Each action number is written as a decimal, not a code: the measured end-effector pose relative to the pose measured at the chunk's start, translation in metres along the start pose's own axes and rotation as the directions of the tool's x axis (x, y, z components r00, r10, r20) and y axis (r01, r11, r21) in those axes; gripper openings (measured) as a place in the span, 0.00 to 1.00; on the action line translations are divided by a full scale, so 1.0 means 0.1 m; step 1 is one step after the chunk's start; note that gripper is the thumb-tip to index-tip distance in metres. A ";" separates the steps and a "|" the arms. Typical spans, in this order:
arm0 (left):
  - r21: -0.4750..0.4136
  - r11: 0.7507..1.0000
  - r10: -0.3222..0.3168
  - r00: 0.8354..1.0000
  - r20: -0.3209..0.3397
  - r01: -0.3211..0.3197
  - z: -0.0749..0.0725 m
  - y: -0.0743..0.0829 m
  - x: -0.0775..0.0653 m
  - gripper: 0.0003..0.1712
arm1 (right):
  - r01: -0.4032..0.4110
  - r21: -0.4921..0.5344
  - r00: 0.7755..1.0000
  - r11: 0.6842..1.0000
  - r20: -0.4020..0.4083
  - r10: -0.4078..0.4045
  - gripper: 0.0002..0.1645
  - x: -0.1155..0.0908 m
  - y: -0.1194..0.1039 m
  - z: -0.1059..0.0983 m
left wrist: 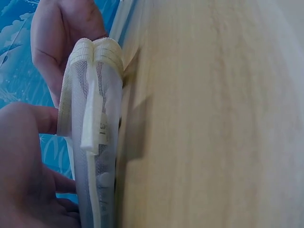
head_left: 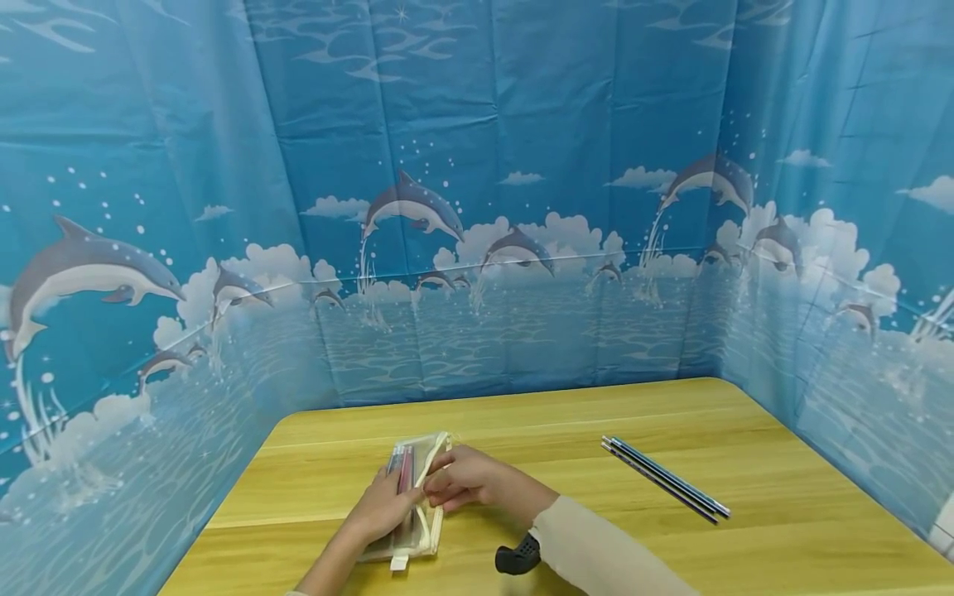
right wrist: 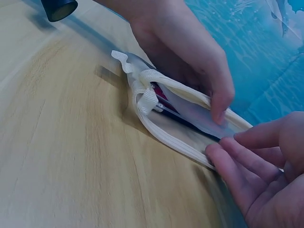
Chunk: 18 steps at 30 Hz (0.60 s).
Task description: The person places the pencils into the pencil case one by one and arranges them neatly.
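Observation:
A translucent mesh pencil pouch (head_left: 425,449) with a cream zipper edge lies on the table, several pencils (head_left: 407,468) showing inside it. My left hand (head_left: 382,505) lies across the pouch and holds it, thumb at the zipper edge. At the other side of the opening, my right hand (head_left: 471,478) pinches the zipper edge between thumb and fingers. In the right wrist view the zipper (right wrist: 173,142) is undone and the mouth gapes, with pencils visible within. The left wrist view shows the closed-off end of the pouch (left wrist: 107,85) standing slightly thick above the tabletop.
Several loose dark pencils (head_left: 666,480) lie side by side on the wooden table (head_left: 537,422), right of the hands. A black device (head_left: 517,556) sits at the right wrist. Behind the table hangs a blue dolphin-print curtain (head_left: 551,331).

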<state>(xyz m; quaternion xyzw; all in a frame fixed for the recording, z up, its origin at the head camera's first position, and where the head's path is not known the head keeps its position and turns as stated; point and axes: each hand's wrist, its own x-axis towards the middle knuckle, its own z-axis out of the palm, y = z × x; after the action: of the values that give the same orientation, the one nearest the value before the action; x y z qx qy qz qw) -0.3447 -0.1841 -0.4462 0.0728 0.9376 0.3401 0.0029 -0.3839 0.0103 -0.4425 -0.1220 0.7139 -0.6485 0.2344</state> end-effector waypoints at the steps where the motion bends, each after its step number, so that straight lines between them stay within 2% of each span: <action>1: 0.000 1.000 -0.001 1.000 -0.001 0.001 0.00 0.00 0.00 0.49 | 0.002 -0.009 1.000 1.000 0.001 -0.002 0.21 -0.01 -0.01 -0.02; 7: 0.024 1.000 0.008 1.000 -0.018 -0.008 0.01 -0.01 0.01 0.47 | 0.002 -0.066 1.000 0.998 0.007 -0.002 0.20 -0.13 -0.08 -0.16; 18: 0.006 0.999 -0.048 0.999 0.013 0.048 -0.04 0.08 0.01 0.47 | 0.009 -0.166 1.000 0.986 -0.009 -0.011 0.25 -0.32 -0.15 -0.46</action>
<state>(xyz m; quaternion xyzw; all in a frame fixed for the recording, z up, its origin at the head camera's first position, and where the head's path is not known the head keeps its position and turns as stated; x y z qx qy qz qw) -0.3445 -0.1807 -0.4379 0.0526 0.9400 0.3365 0.0169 -0.3816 0.0637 -0.4197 -0.1415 0.7658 -0.5887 0.2168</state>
